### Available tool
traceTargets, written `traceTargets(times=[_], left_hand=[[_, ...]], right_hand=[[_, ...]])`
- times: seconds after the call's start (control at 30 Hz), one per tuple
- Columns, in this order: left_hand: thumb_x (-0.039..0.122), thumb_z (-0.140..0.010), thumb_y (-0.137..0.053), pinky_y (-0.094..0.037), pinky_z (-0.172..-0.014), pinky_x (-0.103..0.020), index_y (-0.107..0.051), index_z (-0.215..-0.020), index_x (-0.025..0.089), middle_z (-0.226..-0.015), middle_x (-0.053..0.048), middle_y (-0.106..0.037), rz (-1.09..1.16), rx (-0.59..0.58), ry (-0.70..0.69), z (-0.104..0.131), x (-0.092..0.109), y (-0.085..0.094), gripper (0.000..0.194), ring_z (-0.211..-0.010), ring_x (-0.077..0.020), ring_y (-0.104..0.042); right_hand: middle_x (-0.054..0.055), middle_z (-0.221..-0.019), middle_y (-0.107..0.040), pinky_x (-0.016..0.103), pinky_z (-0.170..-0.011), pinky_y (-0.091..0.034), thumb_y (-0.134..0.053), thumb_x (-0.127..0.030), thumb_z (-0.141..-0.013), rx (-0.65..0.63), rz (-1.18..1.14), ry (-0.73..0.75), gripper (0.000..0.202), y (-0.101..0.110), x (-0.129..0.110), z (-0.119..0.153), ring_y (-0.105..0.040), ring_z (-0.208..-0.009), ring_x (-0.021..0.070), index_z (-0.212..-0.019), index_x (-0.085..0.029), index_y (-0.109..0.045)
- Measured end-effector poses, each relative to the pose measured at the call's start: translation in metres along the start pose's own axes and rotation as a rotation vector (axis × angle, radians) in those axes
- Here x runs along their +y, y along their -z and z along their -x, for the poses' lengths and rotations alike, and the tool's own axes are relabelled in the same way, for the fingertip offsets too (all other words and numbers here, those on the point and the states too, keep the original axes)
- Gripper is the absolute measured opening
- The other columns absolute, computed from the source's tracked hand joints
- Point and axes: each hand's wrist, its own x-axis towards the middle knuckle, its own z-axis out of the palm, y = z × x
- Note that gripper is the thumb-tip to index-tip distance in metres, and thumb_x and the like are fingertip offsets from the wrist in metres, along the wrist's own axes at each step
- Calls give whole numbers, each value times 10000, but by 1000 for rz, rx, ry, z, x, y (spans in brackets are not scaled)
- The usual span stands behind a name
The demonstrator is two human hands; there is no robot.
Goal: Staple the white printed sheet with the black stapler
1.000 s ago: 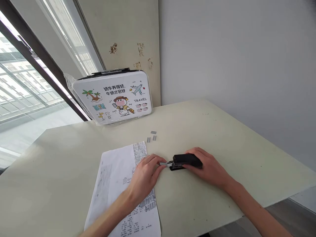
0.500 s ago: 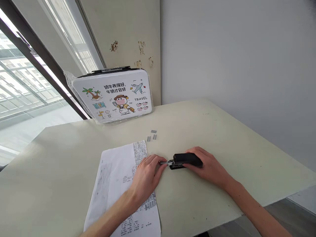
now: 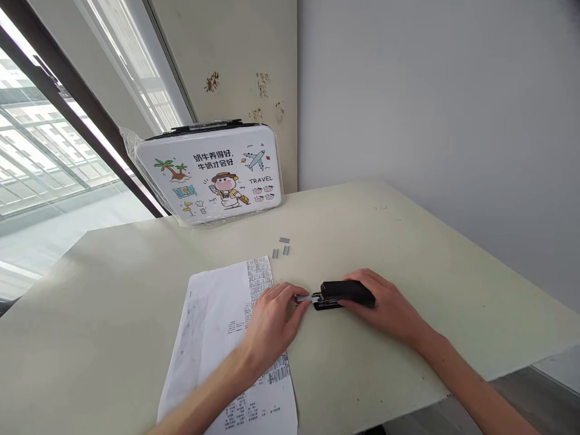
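Observation:
A black stapler rests on the table, its front pointing left. My right hand is closed around its rear half, with the thumb along the near side. From the stapler's front sticks out a metal staple tray. The fingertips and thumb of my left hand pinch the end of this tray, covering part of it. Under my left hand and forearm lies printed paper. Beyond that hand, three short strips of staples lie on the table.
A white cartoon-printed suitcase in clear plastic wrap stands at the table's back left. Behind it is a window, with a plain wall to the right. The pale table ends at a near right edge.
The whole view has shifted very slightly. Both hands keep the same hold on the stapler and its tray.

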Motion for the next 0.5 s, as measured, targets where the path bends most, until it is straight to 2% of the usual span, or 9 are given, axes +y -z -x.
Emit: traceTargets(times=[0.33,0.5], left_hand=[[335,-1037,-583,-548,-897,-426,-698,-1059,242,-955,-18,-745,-35,17,-65,0,0,-1,149,-883,-220,-703],[404,-1030,-614,-551,-916,-436,-710,-1075,247,-1012,-37,-760,-58,-9,-131,-2,-15,8,189,-939,-241,-712]], right_hand=[[59,-1114,-708,388,-841,-571,-606,-470,-1011,-18,-19,-33,229,1,-2,0,-685,-1007,256,-1163,-300,-604],[57,-1100,-716,399,-856,-571,-610,-482,-998,-18,-50,-65,237,2,-5,-1,-686,-1000,262,-1148,-298,-620]])
